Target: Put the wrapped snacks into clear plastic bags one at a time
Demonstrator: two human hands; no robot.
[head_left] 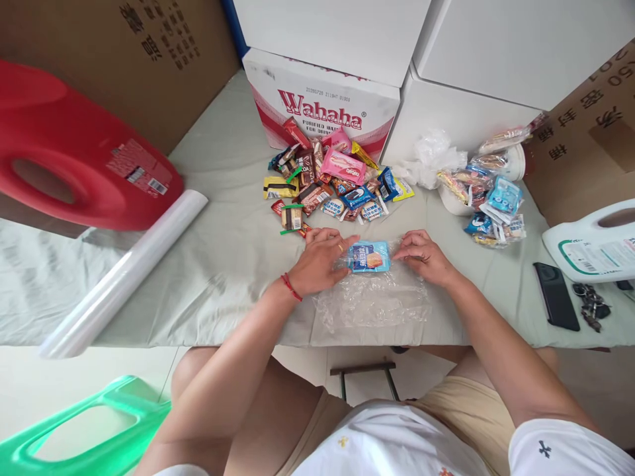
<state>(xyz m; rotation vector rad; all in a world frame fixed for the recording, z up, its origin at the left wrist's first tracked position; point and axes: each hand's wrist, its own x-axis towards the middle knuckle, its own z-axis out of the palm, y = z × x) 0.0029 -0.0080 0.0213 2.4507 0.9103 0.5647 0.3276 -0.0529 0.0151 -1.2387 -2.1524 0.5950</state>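
A small blue snack packet [368,256] lies on a crumpled sheet of clear plastic wrap [373,301] spread on the grey-clothed table [223,264]. My left hand [320,259] rests at the packet's left edge, fingers curled and pinching the wrap there. At the packet's right edge my right hand [424,254] has its fingers bent and pressed on the wrap. Just beyond the hands lies a pile of assorted wrapped snacks [331,180].
A roll of clear film [126,271] lies at the left beside a red jug [74,155]. A Wahaha box [320,106] and white boxes stand behind. More snacks in bags [489,192], a white jug [592,248], a phone [555,295] and keys [591,305] sit at the right.
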